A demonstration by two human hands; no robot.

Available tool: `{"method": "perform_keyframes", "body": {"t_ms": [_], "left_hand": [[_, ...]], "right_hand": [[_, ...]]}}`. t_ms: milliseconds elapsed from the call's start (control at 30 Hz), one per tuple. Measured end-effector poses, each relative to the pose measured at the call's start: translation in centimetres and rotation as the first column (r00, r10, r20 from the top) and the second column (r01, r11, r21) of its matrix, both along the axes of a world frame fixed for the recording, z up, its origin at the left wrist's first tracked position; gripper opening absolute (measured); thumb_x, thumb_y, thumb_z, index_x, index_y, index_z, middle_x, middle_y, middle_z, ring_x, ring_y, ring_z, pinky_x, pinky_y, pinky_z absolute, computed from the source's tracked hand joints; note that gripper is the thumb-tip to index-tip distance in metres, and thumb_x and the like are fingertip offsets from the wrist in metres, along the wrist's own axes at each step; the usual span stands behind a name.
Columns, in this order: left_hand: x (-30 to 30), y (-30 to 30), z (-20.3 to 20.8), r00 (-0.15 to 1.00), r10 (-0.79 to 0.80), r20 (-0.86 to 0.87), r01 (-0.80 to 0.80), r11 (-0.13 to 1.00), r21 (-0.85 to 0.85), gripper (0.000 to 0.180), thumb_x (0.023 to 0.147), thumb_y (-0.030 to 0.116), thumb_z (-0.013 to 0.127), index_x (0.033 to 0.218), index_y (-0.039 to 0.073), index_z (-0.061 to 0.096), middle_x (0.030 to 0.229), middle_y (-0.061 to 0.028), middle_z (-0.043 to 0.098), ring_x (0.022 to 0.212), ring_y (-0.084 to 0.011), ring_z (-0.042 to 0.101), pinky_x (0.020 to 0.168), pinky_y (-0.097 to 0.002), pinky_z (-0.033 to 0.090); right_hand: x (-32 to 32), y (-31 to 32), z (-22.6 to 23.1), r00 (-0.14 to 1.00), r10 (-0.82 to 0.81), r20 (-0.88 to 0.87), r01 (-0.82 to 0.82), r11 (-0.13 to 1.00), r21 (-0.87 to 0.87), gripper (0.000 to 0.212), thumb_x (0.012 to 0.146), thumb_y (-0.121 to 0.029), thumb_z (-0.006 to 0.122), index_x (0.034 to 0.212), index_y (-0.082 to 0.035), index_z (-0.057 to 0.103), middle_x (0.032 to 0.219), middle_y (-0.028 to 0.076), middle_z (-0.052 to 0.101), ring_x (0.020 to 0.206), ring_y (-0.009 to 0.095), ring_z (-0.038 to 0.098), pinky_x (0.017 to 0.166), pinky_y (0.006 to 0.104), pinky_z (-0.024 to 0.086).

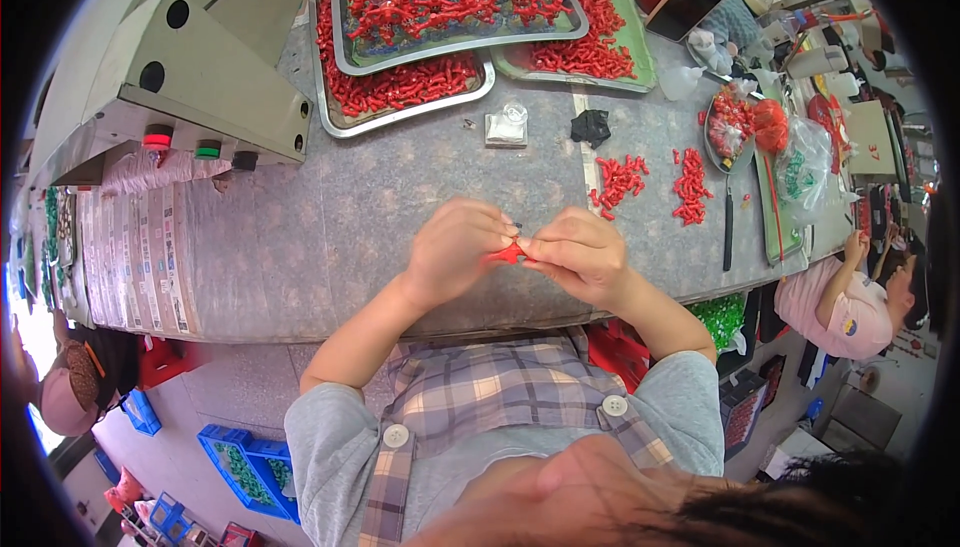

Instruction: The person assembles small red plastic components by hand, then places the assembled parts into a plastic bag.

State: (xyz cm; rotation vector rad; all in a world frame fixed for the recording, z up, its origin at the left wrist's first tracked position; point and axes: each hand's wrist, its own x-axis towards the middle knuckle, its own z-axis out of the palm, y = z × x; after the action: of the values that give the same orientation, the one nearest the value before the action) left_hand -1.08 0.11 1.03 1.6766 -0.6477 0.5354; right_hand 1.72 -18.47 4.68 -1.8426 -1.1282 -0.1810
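Above the near part of the table, my left hand (pixel 459 250) and my right hand (pixel 577 255) meet with their fingertips pinched on a small red plastic part (pixel 511 252). Its exact kind is hard to make out, as the fingers cover much of it. To the right of my hands lie two loose piles of small red parts, one pile (pixel 620 184) nearer and another pile (pixel 690 188) beyond it. A small black crumpled piece (pixel 591 128) and a little whitish square block (pixel 507 129) with a clear round piece on top sit farther back.
Metal trays (pixel 345 133) heaped with red parts stand at the back, beside a green tray (pixel 645 67). A grey machine (pixel 190 107) with red, green and black buttons occupies the left. A black slim tool (pixel 728 232) lies at right. Another person (pixel 840 302) sits far right.
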Motion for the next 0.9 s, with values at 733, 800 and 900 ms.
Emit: {"method": "perform_keyframes", "body": {"t_ms": [733,800,900], "left_hand": [[0.01,-0.62,-0.55,1.0,0.017,-0.004,-0.016,0.997,0.077,0.026,0.062,0.0,0.069,0.084,0.011,0.059,0.095,-0.0038,0.061,0.095,-0.0241,0.057,0.081,-0.0328,0.045],[0.02,-0.6,-0.56,1.0,0.023,0.012,-0.023,0.998,0.058,0.026,0.063,-0.001,0.069,0.084,0.011,0.059,0.095,-0.004,0.061,0.096,-0.0243,0.057,0.081,-0.0328,0.045],[0.05,-0.59,-0.77,1.0,0.023,0.012,-0.024,0.998,0.056,0.026,0.063,-0.001,0.068,0.084,0.011,0.058,0.095,-0.0043,0.061,0.096,-0.0246,0.057,0.081,-0.0324,0.045]], "right_hand": [[-0.39,-0.24,-0.75,0.981,-0.109,0.157,0.102,0.993,0.053,0.024,0.063,-0.008,0.073,0.085,-0.005,0.063,0.074,0.004,0.059,0.061,0.02,0.054,0.052,0.029,0.043],[-0.33,-0.25,-0.77,0.975,-0.112,0.192,0.105,0.993,0.047,0.024,0.063,-0.008,0.073,0.085,-0.005,0.062,0.075,0.004,0.059,0.061,0.02,0.054,0.052,0.0291,0.043],[-0.29,-0.23,-0.66,0.976,-0.109,0.191,0.103,0.994,0.039,0.024,0.063,-0.008,0.073,0.084,-0.005,0.062,0.076,0.004,0.059,0.062,0.02,0.054,0.053,0.0291,0.043]]}}
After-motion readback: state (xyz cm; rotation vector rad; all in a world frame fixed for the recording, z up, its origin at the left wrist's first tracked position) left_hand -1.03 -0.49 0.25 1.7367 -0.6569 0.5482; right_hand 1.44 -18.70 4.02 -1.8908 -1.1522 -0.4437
